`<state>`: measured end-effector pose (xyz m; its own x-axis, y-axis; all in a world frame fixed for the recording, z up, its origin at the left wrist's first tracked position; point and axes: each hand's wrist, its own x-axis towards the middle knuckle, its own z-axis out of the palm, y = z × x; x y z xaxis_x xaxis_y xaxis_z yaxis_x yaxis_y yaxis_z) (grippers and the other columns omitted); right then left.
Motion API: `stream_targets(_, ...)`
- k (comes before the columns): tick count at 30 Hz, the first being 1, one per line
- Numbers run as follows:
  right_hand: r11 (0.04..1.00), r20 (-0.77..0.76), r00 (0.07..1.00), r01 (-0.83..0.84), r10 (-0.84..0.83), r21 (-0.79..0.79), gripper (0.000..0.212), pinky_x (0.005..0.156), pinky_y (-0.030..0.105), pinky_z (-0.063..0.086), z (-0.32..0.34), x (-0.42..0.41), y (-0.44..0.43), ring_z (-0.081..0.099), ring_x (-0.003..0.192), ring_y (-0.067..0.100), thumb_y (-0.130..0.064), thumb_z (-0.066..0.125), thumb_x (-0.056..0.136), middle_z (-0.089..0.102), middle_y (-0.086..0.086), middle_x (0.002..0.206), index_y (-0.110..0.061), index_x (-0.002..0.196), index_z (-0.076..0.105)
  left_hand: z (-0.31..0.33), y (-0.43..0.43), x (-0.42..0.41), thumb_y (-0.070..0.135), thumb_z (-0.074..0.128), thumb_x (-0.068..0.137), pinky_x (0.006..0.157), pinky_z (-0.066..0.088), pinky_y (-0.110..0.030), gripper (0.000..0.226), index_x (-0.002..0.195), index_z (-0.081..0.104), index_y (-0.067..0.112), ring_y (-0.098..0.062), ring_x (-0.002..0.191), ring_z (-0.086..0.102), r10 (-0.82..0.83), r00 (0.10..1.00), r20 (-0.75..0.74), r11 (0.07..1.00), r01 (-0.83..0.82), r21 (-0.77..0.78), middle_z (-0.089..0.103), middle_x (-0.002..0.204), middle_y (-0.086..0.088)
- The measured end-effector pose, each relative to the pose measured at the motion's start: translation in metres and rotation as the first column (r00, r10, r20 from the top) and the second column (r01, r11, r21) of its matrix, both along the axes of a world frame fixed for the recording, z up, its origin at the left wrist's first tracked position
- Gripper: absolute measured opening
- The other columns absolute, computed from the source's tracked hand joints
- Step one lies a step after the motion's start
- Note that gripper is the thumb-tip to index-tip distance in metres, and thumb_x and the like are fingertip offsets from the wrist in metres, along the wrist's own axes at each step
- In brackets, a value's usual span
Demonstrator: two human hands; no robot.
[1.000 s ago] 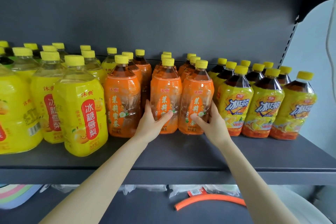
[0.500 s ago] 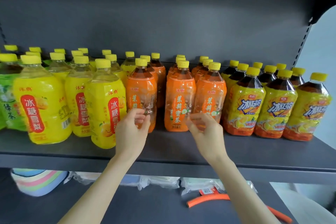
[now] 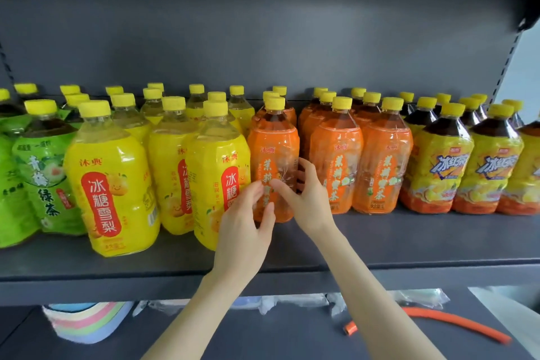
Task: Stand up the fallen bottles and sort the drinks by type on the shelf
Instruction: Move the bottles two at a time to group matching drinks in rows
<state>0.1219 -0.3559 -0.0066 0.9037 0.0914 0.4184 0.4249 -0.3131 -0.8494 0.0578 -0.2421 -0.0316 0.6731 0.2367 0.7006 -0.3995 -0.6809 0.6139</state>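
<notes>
on my feed both hands meet at one orange bottle (image 3: 274, 143), which stands upright at the front of the dark shelf (image 3: 409, 242). it sits between the yellow bottles (image 3: 111, 178) on its left and the other orange bottles (image 3: 336, 155) on its right. my right hand (image 3: 311, 199) is wrapped on it: the thumb lies across the front of the label and the fingers curl round the right side. my left hand (image 3: 244, 225) is loosely spread, fingertips and thumb resting on the lower left of the same label. i cannot tell whether it is actually gripping. the two hands are close together, nearly touching in front of the bottle.

everything i can see on this shelf is upright, yellow caps up, in blocks by colour. from left to right there are green tea bottles (image 3: 43, 172), the yellow ones, the orange ones, then dark tea bottles (image 3: 438, 166) with yellow and orange wraps running to the right edge.

on the level below lie an orange hose (image 3: 455, 323), some clear plastic packs (image 3: 292, 301) and a stack of pastel sheets (image 3: 87, 321).
</notes>
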Motion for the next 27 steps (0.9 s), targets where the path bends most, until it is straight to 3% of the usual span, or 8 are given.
stream_targets(5,1.0,0.008,1.0,0.015,-0.015,0.021,0.067,0.08,0.015,0.049,-0.002,0.002,0.0,0.056,0.107,0.009,-0.037,0.069,0.085,0.056,-0.006,0.126,-0.019,0.141,0.037,0.0,0.013,-0.001,0.025,0.062,0.088,0.092,0.052,-0.029,0.045,0.13,0.054,0.013,-0.011,0.114,0.06,-0.044,0.999,-0.017,0.999,0.044,0.017,0.062,0.126,0.0)
stream_targets(9,1.0,0.003,1.0,0.005,-0.005,0.029,0.066,0.073,0.008,0.049,-0.003,0.002,-0.001,0.056,0.108,0.008,-0.034,0.068,0.086,0.056,-0.007,0.125,-0.019,0.142,0.037,0.0,0.028,0.002,0.022,0.063,0.086,0.087,0.047,-0.014,0.041,0.125,0.058,0.011,-0.01,0.109,0.062,-0.044,0.999,-0.007,0.999,0.044,0.028,0.065,0.12,0.001)
stream_targets(12,0.999,-0.007,1.0,-0.013,0.013,0.036,0.066,0.068,0.004,0.048,-0.002,0.004,-0.006,0.054,0.105,0.005,-0.033,0.068,0.086,0.053,-0.012,0.12,-0.019,0.143,0.037,0.001,0.027,0.01,0.028,0.064,0.086,0.09,0.047,-0.019,0.049,0.131,0.054,0.012,-0.012,0.113,0.06,-0.033,0.998,-0.053,0.999,0.034,0.032,0.062,0.126,-0.001)
stream_targets(18,0.998,-0.029,0.998,-0.05,0.051,0.035,0.069,0.072,0.006,0.048,-0.004,0.01,-0.015,0.053,0.112,0.007,-0.034,0.067,0.085,0.054,-0.001,0.136,-0.017,0.145,0.037,0.005,0.017,0.031,0.042,0.055,0.088,0.1,0.047,-0.039,0.067,0.144,0.034,0.013,-0.02,0.126,0.051,0.041,0.977,-0.209,0.994,-0.02,0.105,0.048,0.142,-0.005)
stream_targets(23,0.995,-0.051,0.994,-0.101,0.101,0.001,0.068,0.079,0.009,0.049,-0.005,0.013,-0.019,0.054,0.122,0.012,-0.032,0.062,0.089,0.053,-0.001,0.139,-0.015,0.148,0.033,0.01,0.016,0.046,0.036,0.056,0.09,0.101,0.046,-0.043,0.067,0.147,0.027,0.016,-0.021,0.127,0.05,0.047,0.957,-0.286,0.992,-0.01,0.128,0.045,0.144,-0.004)
stream_targets(27,0.996,-0.025,0.996,-0.083,0.082,-0.015,0.066,0.099,0.031,0.05,-0.007,0.014,-0.019,0.053,0.125,0.015,-0.031,0.059,0.092,0.053,-0.001,0.139,-0.015,0.149,0.031,0.014,0.023,0.045,0.032,0.051,0.094,0.103,0.043,-0.048,0.062,0.149,0.024,0.019,-0.019,0.132,0.044,-0.088,0.937,-0.338,0.993,0.107,0.04,0.042,0.147,-0.002)
